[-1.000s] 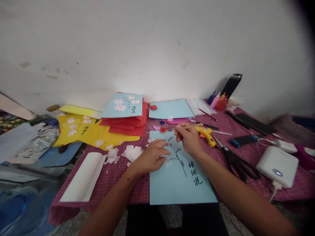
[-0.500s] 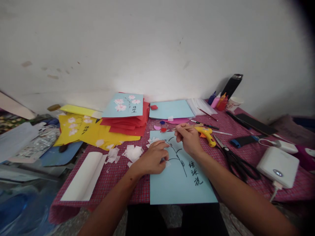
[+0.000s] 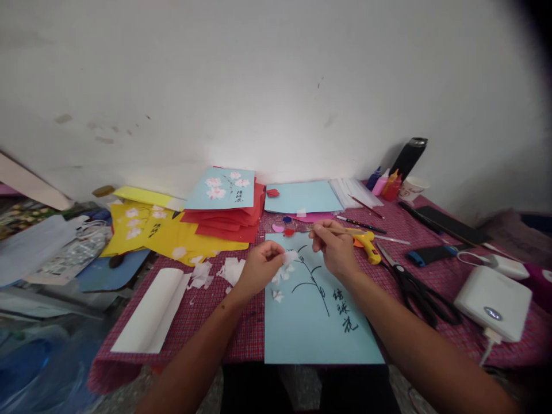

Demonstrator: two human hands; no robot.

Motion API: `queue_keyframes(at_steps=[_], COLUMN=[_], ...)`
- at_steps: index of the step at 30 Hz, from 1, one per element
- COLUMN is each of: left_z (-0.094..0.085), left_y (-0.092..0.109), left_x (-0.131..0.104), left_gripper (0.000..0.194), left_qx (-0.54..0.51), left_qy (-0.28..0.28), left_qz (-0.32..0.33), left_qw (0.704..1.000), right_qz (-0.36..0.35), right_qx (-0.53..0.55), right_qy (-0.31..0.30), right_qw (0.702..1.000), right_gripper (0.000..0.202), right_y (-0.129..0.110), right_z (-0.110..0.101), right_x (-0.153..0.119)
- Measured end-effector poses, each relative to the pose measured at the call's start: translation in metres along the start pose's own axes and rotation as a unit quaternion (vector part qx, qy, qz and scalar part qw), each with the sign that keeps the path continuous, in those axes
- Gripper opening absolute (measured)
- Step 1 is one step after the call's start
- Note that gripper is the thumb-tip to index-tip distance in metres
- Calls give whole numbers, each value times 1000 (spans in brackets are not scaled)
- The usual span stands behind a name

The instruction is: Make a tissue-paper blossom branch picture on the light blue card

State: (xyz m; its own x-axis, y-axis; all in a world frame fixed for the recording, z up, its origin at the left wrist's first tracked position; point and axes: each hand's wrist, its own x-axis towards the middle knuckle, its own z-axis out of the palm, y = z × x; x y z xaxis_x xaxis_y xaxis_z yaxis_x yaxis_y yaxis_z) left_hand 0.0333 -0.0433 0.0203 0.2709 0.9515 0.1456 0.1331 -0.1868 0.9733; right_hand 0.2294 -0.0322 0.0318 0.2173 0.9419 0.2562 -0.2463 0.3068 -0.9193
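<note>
Before me lies a light blue sheet with a drawn black branch and black characters. White paper flowers rest on its upper left part. My left hand pinches a small white paper piece above the sheet. Held in the fingers of my right hand is a thin brush, its tip pointing left near the paint palette, which has red, pink and blue paint. White paper scraps lie left of the sheet, partly behind my left hand.
Right of the sheet are a yellow glue gun, black scissors and a white power bank. Paint bottles and a black flask stand at the back. Red papers and a folded white paper are at left.
My left hand has lifted off the sheet and turned, now pinching a white piece; the flowers beneath it are uncovered. My right hand has shifted slightly, still with the brush. The view has moved slightly.
</note>
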Motion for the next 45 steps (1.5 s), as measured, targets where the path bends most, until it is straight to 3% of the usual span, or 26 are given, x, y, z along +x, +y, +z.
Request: queue_keyframes(at_steps=[4, 11, 22, 29, 34, 45], left_z=[-2, -2, -1, -2, -3, -1], left_y=[-7, -5, -4, -5, -8, -2], left_x=[6, 7, 6, 6, 6, 5], left_gripper=[21, 21, 23, 22, 31, 22], left_qx=[-110, -124, -107, -105, -118, -149], left_qy=[48, 50, 48, 37, 45, 42], left_qz=[-49, -31, -31, -31, -27, -15], left_qw=[992, 990, 993, 993, 992, 988], right_qz=[20, 27, 126, 130, 121, 88], right_qx=[1, -28, 0, -8, -8, -18], right_qy=[-87, -171, -190, -196, -183, -185], right_qw=[996, 985, 974, 972, 976, 979], right_gripper=[14, 12, 27, 28, 27, 20], right_y=[1, 3, 13, 12, 12, 12], right_z=[1, 6, 4, 5, 5, 5], right_x=[-4, -8, -6, -6, -6, -7])
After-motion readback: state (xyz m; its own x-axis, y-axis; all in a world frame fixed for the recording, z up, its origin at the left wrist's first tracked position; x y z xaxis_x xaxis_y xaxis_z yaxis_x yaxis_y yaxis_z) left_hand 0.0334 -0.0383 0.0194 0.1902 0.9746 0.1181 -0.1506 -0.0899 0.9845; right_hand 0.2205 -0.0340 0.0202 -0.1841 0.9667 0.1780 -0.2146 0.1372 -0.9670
